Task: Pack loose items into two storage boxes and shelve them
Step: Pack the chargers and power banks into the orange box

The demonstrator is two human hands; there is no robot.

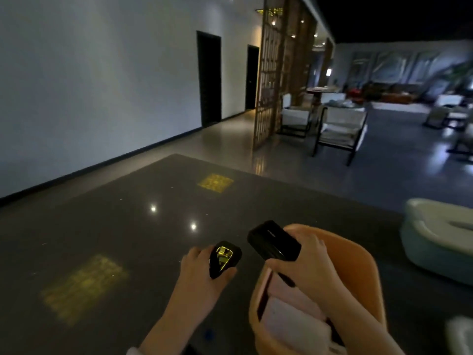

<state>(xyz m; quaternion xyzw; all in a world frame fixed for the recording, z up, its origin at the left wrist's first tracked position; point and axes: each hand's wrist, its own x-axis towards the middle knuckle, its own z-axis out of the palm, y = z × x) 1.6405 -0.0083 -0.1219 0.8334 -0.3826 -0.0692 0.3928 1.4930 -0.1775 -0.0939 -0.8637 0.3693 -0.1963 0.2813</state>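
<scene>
Gripping a small black object (224, 258) with a glossy yellow-lit face, the left hand (202, 267) hovers low over the dark bench (102, 239), near its front edge. Just to its right, the right hand (304, 262) holds a larger black boxy item (273, 243), fingers curled round its near end, above the far-left rim of the orange storage box (363, 267). Inside that box lie pale pink and white things (294, 319), too blurred to name. Farther right on the bench sits a pale green storage box (432, 242), well apart from the hands.
</scene>
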